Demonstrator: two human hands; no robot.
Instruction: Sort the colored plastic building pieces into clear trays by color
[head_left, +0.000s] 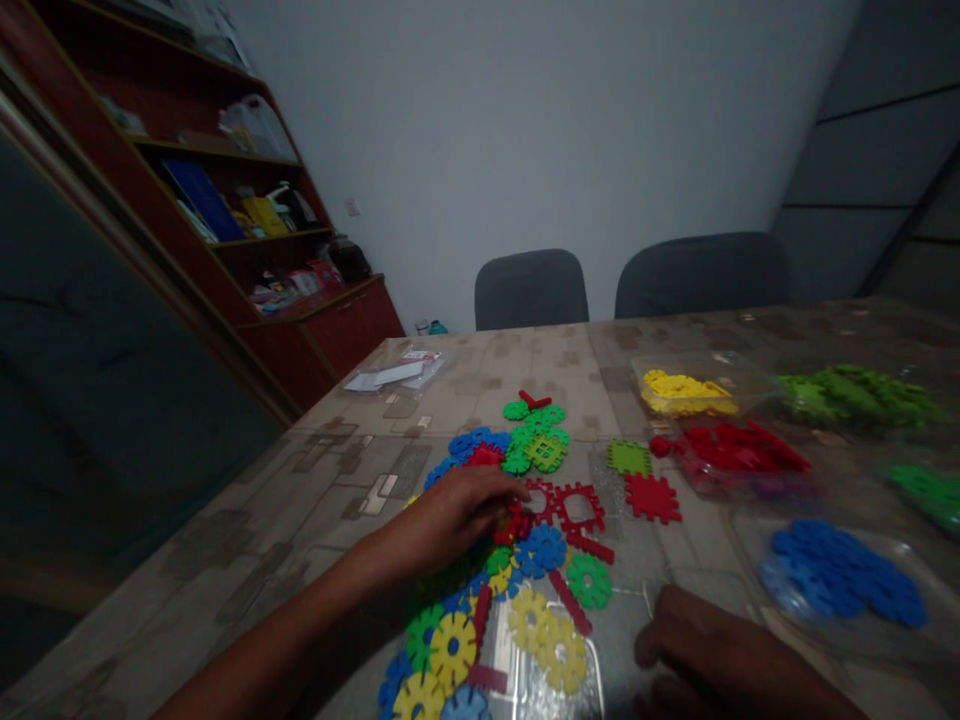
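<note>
Two grey chairs (531, 288) are standing behind the bench (315, 480). Two hands are showing, the left hand (450, 515) and the right hand (712, 650). Four clear trays are sitting at the right: one of yellow pieces (682, 392), one of red pieces (739, 450), one of blue pieces (840, 575), one of green pieces (859, 395).

— Colours of the gears at lower centre?
— Yellow gears (536, 640), blue ones (541, 548), a green one (589, 580).
— And the worktop (315, 500)?
— Beige and brown patchwork; red square frames (579, 508) at centre.
</note>
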